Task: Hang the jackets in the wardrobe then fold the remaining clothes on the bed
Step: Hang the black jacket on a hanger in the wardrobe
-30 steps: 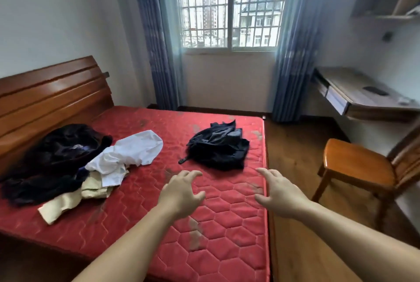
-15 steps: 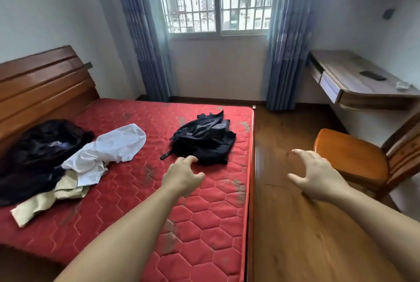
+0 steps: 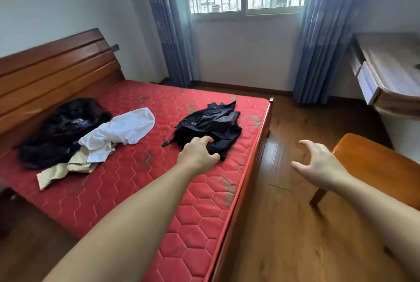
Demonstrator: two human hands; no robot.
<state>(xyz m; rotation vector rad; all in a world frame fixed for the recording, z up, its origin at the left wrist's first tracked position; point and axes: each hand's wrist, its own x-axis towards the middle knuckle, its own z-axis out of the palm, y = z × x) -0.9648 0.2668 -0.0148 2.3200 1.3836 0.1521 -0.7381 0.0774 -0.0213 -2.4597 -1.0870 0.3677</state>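
Note:
A crumpled black jacket (image 3: pixel 213 122) lies near the right edge of the red mattress (image 3: pixel 141 181). My left hand (image 3: pixel 197 153) reaches onto its near edge, fingers curled into the fabric. My right hand (image 3: pixel 318 163) hovers over the wooden floor beside the bed, fingers spread and loosely bent, holding nothing. Further left on the mattress lie a dark furry jacket (image 3: pixel 61 129), a white garment (image 3: pixel 120 131) and a beige garment (image 3: pixel 66 169), piled together by the headboard. The wardrobe is out of view.
A wooden headboard (image 3: pixel 52 72) stands at the left. An orange wooden chair (image 3: pixel 375 166) sits right of my right hand, with a wall desk (image 3: pixel 391 72) behind it. Blue curtains (image 3: pixel 322 31) frame the barred window. Wooden floor (image 3: pixel 284 225) runs along the bed.
My left hand has moved forward from the bare mattress onto the black jacket's near edge. My right hand has stayed out over the floor. The view has dipped and shifted right.

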